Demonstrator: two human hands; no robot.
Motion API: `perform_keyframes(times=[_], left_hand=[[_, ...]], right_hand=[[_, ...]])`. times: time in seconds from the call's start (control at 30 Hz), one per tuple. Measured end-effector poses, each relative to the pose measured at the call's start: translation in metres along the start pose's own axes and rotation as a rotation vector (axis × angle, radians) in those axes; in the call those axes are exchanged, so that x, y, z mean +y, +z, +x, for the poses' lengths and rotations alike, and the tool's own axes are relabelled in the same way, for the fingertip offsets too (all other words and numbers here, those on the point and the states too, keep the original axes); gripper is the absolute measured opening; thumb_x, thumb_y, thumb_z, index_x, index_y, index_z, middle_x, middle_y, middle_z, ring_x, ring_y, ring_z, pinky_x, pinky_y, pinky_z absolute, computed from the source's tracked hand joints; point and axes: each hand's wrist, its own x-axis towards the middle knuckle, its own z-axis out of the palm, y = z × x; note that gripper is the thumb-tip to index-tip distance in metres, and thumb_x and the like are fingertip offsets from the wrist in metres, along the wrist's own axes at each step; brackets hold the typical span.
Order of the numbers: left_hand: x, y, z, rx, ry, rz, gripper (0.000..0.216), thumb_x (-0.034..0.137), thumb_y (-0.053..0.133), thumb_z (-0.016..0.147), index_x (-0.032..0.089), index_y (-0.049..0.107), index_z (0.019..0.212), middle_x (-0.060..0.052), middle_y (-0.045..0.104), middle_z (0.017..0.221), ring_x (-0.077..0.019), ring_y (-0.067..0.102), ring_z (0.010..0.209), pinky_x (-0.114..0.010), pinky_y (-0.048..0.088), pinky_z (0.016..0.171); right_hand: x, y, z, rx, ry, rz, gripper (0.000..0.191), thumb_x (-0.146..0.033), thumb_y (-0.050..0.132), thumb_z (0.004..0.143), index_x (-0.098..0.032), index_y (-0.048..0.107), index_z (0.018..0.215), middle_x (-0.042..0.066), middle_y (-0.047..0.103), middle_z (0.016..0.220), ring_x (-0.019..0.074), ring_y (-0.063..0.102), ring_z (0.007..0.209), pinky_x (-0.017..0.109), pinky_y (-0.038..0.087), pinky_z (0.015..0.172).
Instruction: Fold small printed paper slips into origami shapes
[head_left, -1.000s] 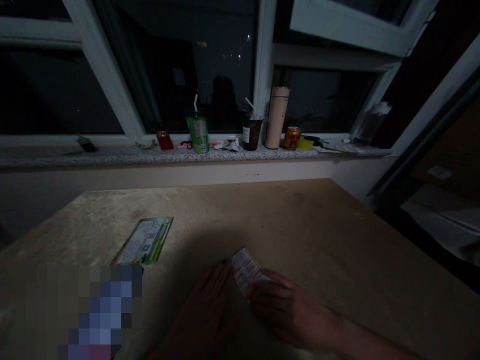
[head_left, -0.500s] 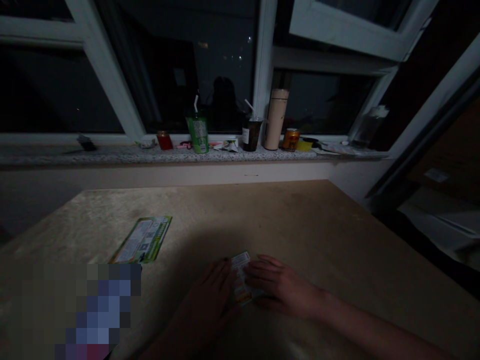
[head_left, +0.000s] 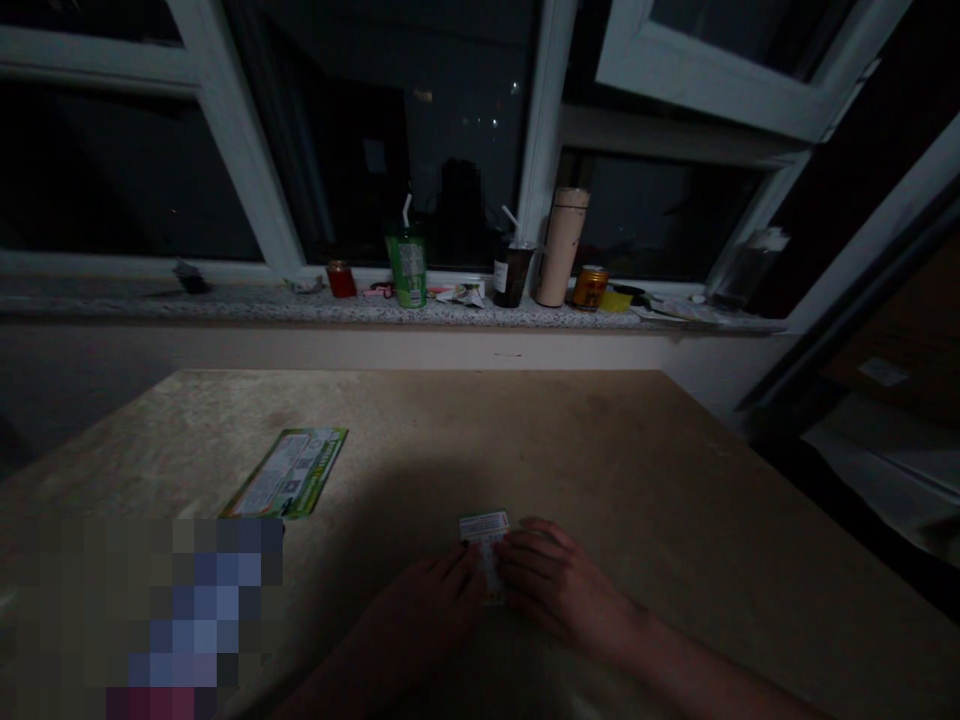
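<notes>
Small printed paper (head_left: 486, 525) on tabletop (head_left: 600, 450), btwn your hands. Your L hand (head_left: 431, 600) has fingers bent at its left edge, R hand (head_left: 562, 582) fingers over right edge; can't tell if gripping. Green-edged printed sheet (head_left: 289, 475) farther L.

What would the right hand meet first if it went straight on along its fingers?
The small printed piece, which it appears to touch; beyond that, probably the left hand, though depth is unclear.

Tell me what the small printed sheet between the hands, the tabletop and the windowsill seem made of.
Small printed sheet: perhaps paper or card, finish unclear; looks thin, flat.
Tabletop: possibly wooden board, mostly matte; tan, mottled.
Windowsill: likely stone or imitation, finish unclear; grey speckles.
</notes>
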Motion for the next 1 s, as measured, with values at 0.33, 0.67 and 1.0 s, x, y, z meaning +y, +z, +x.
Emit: perform_keyframes(times=[0.33, 0.67, 1.0], left_hand=[[-0.006, 0.004, 0.004, 0.131, -0.192, -0.159, 0.029, 0.01, 0.033, 0.096, 0.017, 0.061, 0.1, -0.007, 0.068, 0.1, -0.0225, 0.066, 0.089, -0.039, 0.052, 0.082], [0.001, 0.009, -0.014, 0.314, -0.363, -0.425, 0.045, 0.017, 0.042, 0.092, 0.023, 0.033, 0.135, -0.01, 0.046, 0.135, -0.0248, 0.054, 0.115, -0.04, 0.047, 0.096], [0.013, 0.008, -0.016, 0.234, -0.188, -0.373, 0.067, 0.013, 0.047, 0.085, 0.025, 0.019, 0.145, -0.01, 0.03, 0.148, -0.0268, 0.036, 0.13, -0.045, 0.037, 0.104]], right_hand=[[-0.005, -0.006, 0.017, 0.014, 0.146, 0.087, 0.02, -0.028, 0.047, 0.095, -0.019, 0.064, 0.088, 0.004, 0.066, 0.084, 0.0182, 0.058, 0.085, 0.033, 0.044, 0.079], [0.006, 0.006, 0.038, 0.15, 0.353, 0.344, 0.018, -0.02, 0.046, 0.094, -0.017, 0.06, 0.083, 0.004, 0.058, 0.086, 0.0151, 0.058, 0.08, 0.025, 0.046, 0.071], [0.01, 0.011, 0.045, 0.146, 0.395, 0.349, 0.011, -0.014, 0.051, 0.091, -0.016, 0.056, 0.081, 0.004, 0.057, 0.086, 0.0157, 0.058, 0.08, 0.026, 0.046, 0.072]])
